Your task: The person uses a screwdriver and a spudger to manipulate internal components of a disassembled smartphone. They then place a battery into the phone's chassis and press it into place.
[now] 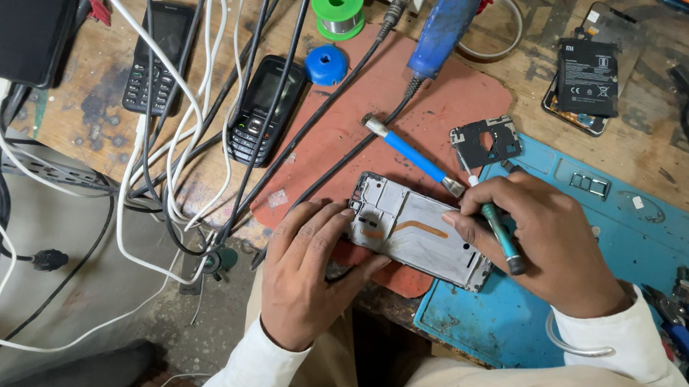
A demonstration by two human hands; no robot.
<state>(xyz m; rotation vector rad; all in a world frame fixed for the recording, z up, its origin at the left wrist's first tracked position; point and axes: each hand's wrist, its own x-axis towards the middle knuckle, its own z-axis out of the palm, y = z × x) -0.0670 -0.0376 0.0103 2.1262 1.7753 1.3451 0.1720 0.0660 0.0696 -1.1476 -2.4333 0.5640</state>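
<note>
While the left hand (pixel 299 273) is pressing down flat on the near end of the bare phone frame (pixel 419 230), fingers curled over its edge, the right hand (pixel 545 242) is closed around a teal-handled screwdriver (pixel 496 228) held like a pen, tip down at the frame's far edge. That frame sits half on the red mat (pixel 417 109), half on the blue mat (pixel 644 242). From where I'm standing I'd say keep the driver dead upright and the frame pinned hard, since a slip there could skate across the metal.
</note>
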